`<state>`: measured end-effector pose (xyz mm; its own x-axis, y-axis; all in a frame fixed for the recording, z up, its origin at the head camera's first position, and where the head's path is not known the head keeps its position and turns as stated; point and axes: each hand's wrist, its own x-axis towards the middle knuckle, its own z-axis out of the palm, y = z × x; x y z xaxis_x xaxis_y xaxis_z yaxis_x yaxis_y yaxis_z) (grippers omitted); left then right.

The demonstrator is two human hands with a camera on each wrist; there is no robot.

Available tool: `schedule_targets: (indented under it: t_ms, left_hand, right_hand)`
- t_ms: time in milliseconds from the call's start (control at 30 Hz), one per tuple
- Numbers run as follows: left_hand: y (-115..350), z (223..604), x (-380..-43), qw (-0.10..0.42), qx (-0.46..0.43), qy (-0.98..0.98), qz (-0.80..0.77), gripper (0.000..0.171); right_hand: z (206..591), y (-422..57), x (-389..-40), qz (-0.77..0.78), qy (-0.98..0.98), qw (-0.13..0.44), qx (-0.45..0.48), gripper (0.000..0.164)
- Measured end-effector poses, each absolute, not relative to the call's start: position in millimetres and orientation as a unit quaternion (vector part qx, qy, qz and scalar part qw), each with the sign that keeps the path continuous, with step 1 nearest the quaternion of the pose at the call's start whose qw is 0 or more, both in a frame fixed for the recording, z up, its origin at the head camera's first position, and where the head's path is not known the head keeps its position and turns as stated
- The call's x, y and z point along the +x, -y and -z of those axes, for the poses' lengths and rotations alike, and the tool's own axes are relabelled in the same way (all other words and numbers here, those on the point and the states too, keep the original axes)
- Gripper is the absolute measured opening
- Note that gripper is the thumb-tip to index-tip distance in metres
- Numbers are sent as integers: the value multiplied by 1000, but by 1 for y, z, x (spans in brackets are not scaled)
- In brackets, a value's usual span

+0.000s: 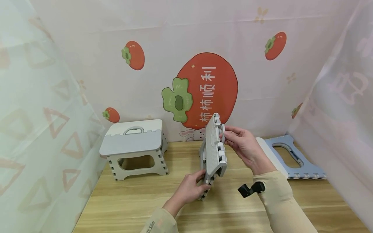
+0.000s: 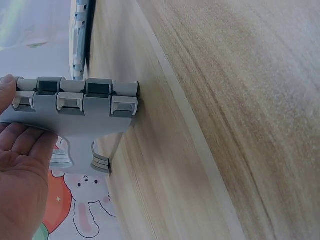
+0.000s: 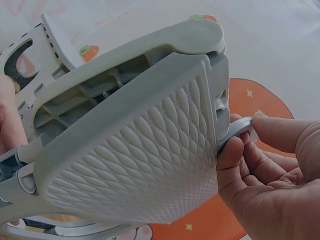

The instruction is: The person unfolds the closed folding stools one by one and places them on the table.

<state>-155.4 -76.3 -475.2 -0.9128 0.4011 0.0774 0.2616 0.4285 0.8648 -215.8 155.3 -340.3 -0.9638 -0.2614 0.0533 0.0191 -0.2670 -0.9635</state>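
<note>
Head view shows us a partly folded gray stool [image 1: 213, 147], held tilted on its side over the middle of the counter [image 1: 233, 210]. With the fingers of our right hand [image 1: 244, 147] we pinch its handle [image 1: 222, 132]; with those of our left hand [image 1: 188, 188] we grip its hinged lower edge [image 2: 72, 106]. To our left an unfolded gray-and-white stool [image 1: 132, 142] stands upright; to our right a blue-and-white stool [image 1: 309, 163] lies flat.
</note>
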Motion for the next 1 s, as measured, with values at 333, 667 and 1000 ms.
schedule_targets:
  t_ms: [333, 667, 1000]
  left_hand:
    - [74, 476, -155, 84, 194, -826, -522, 56]
    - [70, 477, -153, 90, 201, -816, -534, 57]
    - [71, 478, -154, 89, 206, -816, -533, 59]
  right_hand:
    - [338, -150, -214, 779, -613, 85, -102, 52]
    - [335, -146, -214, 775, -617, 91, -100, 54]
    - [332, -142, -212, 768, -627, 90, -97, 53]
